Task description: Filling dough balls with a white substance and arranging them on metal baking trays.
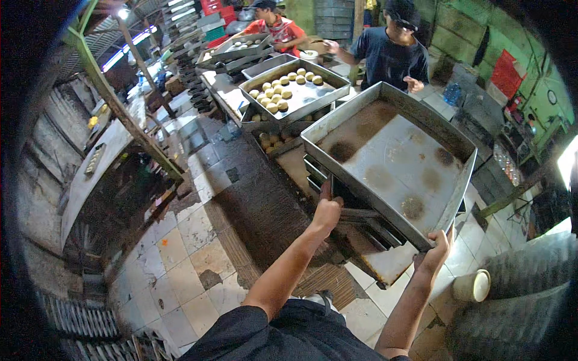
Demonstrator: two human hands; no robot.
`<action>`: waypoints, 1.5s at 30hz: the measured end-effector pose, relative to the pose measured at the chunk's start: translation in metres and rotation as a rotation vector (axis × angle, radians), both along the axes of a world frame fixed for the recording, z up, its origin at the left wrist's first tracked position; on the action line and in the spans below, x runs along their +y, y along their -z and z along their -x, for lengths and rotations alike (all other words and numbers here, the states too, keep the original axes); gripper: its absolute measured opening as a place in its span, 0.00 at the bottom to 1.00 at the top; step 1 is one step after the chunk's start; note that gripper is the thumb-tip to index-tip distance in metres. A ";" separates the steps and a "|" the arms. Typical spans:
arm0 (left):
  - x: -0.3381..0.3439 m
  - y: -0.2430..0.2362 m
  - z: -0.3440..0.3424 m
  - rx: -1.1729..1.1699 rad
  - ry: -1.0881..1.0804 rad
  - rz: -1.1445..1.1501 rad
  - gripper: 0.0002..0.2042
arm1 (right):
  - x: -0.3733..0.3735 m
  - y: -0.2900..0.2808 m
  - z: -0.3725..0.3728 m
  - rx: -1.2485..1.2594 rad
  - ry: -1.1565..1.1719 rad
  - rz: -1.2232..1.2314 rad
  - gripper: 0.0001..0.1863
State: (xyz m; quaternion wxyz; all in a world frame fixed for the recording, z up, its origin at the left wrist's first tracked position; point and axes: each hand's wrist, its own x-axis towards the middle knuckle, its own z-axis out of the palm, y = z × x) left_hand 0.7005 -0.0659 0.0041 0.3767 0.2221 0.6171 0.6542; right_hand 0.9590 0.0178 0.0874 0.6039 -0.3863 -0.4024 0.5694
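A large, deep metal baking tray (391, 147) is tilted in front of me at the right, its bottom marked with round brown stains. My right hand (435, 253) is closed round its near corner, thumb up along the outer wall. At the tray's left side, my left hand (327, 212) is closed against the lower edge, its fingertips partly hidden by the metal. Beneath the tray are several stacked trays (373, 231), mostly covered by it.
Beyond, another tray (245, 90) holds several round dough balls (277, 96). A person in dark clothes (391, 57) stands behind the tray; another in red (280, 30) works farther back. A pale bucket (472, 286) lies on the tiled floor at right. A wooden post (126, 102) rises at left.
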 end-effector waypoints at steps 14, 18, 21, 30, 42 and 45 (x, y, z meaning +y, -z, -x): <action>-0.341 0.087 0.171 0.203 0.871 0.523 0.31 | -0.096 0.076 0.016 -0.556 0.620 -0.057 0.24; -0.423 0.111 0.217 0.338 0.992 0.733 0.30 | -0.117 0.092 0.065 -0.660 0.700 -0.322 0.25; -0.413 0.098 0.245 0.139 0.891 0.620 0.30 | -0.115 0.052 0.146 -0.817 0.666 -0.018 0.41; -0.271 0.042 0.339 0.174 0.609 0.271 0.25 | -0.077 0.070 0.226 -0.810 0.590 0.011 0.28; -0.273 0.163 0.511 0.316 0.937 0.891 0.26 | -0.118 -0.057 0.351 -1.393 0.792 -0.315 0.32; -0.249 0.170 0.554 0.548 0.992 0.938 0.25 | -0.108 -0.072 0.399 -1.612 0.610 -0.289 0.22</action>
